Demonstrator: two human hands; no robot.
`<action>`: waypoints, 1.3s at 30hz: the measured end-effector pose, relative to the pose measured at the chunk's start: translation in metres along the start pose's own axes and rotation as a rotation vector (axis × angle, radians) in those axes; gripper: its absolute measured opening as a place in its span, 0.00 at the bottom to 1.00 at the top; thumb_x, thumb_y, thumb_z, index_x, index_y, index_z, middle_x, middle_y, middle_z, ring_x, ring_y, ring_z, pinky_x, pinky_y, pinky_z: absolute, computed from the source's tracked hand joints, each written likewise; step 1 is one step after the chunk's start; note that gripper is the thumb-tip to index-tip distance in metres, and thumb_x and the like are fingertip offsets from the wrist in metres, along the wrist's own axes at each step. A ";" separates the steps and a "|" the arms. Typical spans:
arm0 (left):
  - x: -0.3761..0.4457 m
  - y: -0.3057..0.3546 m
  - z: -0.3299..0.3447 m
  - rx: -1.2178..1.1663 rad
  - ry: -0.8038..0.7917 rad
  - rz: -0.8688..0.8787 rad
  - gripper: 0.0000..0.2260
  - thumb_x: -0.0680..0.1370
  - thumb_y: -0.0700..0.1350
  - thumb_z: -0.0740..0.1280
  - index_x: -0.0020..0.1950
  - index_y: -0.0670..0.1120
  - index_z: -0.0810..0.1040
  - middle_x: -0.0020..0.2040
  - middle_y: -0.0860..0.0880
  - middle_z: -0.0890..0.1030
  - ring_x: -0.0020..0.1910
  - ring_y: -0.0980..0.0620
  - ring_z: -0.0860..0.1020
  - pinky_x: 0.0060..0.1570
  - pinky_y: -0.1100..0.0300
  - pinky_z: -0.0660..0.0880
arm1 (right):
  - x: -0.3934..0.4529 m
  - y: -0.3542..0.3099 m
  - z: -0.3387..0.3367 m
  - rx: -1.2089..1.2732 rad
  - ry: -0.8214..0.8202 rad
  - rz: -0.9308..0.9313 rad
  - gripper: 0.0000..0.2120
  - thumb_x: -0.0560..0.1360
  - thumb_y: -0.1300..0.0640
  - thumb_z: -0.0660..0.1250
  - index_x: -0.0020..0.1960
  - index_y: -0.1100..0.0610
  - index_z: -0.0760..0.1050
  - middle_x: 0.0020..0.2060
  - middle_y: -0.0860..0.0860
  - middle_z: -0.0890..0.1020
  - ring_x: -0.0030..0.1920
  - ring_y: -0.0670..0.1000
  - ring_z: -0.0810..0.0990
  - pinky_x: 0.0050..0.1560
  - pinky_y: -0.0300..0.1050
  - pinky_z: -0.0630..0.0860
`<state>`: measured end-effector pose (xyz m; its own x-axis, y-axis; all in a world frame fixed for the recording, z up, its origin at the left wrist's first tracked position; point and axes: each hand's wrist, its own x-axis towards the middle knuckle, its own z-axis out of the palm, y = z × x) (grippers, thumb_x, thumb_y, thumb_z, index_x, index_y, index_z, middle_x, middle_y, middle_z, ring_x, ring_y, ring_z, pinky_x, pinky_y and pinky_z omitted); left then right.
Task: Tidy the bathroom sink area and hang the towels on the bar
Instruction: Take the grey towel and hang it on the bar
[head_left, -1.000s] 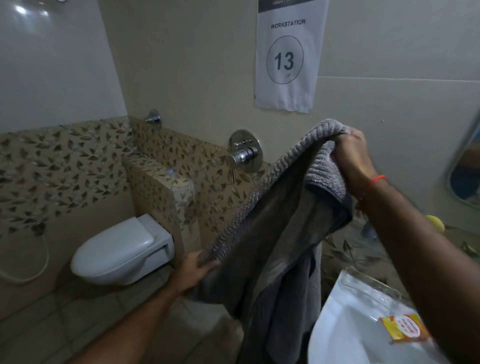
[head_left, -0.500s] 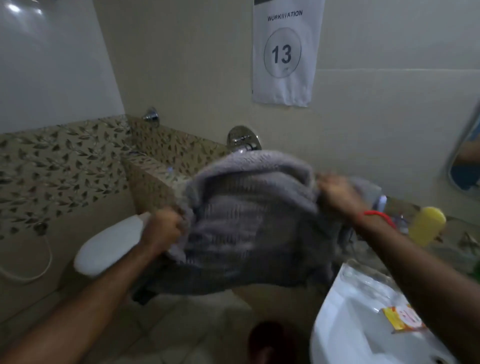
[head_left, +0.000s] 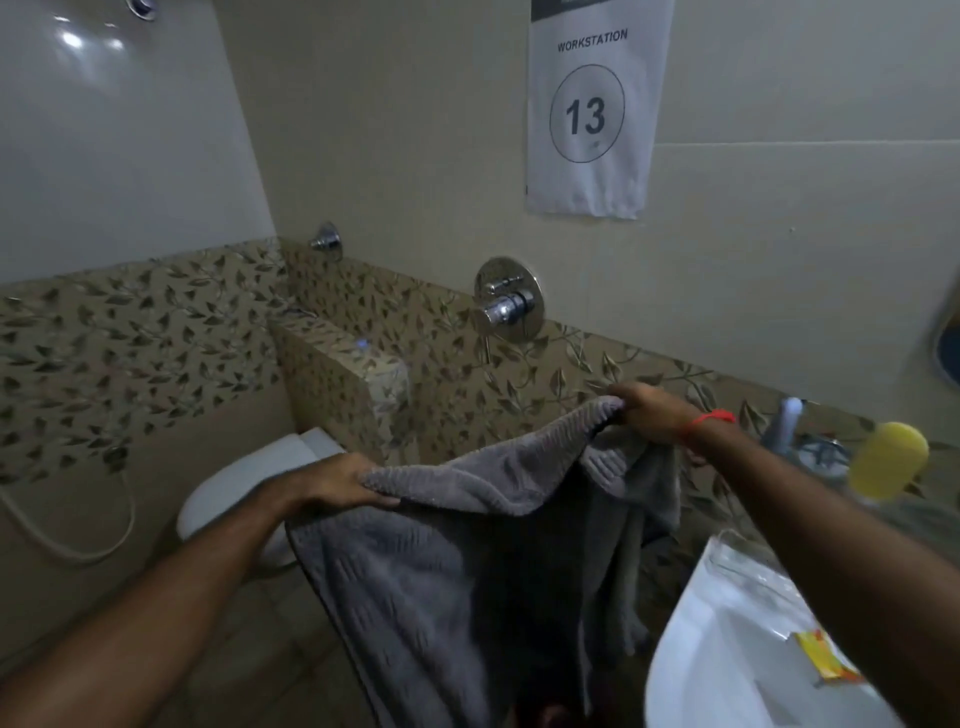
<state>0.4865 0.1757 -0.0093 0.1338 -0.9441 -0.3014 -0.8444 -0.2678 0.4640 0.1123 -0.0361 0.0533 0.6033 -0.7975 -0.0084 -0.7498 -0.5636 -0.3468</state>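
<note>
The grey towel (head_left: 467, 545) is held spread by its top edge between both hands, w/ the bulk hanging below the grips toward the floor, presumably so it can be laid flat over a bar. No bar is seen; it may be hidden behind the cloth. The white sink (head_left: 727, 649) sits below the right arm, a yellow packet (head_left: 826, 662) resting in it. The left hand (head_left: 332, 480) is clamped on the nearer end of the edge. The right hand (head_left: 649, 415) is pinched shut on the far corner, held higher, approx. under the chrome valve (head_left: 506, 301).
</note>
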 end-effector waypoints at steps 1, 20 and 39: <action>-0.004 0.003 -0.009 -0.051 -0.040 0.023 0.15 0.70 0.68 0.73 0.44 0.58 0.86 0.44 0.59 0.87 0.46 0.59 0.85 0.46 0.62 0.78 | 0.000 -0.003 -0.009 -0.010 -0.032 -0.030 0.10 0.76 0.65 0.65 0.57 0.60 0.79 0.52 0.59 0.82 0.54 0.55 0.80 0.51 0.42 0.74; -0.012 0.187 -0.073 -0.881 -0.026 -0.002 0.17 0.81 0.57 0.65 0.56 0.43 0.78 0.51 0.40 0.84 0.46 0.44 0.83 0.61 0.44 0.77 | -0.024 -0.123 -0.062 1.048 -0.427 0.133 0.12 0.82 0.56 0.54 0.48 0.57 0.75 0.32 0.53 0.82 0.27 0.50 0.82 0.27 0.43 0.80; -0.053 0.227 -0.132 -0.234 0.351 0.464 0.20 0.77 0.31 0.64 0.56 0.52 0.86 0.51 0.52 0.88 0.52 0.53 0.86 0.52 0.54 0.83 | -0.037 -0.082 -0.071 0.397 0.013 -0.464 0.26 0.67 0.35 0.75 0.62 0.39 0.74 0.46 0.40 0.82 0.47 0.41 0.79 0.49 0.41 0.76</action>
<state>0.3562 0.1394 0.2224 -0.0237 -0.9685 0.2480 -0.7248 0.1875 0.6630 0.1323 0.0242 0.1487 0.8375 -0.4917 0.2384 -0.2489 -0.7316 -0.6346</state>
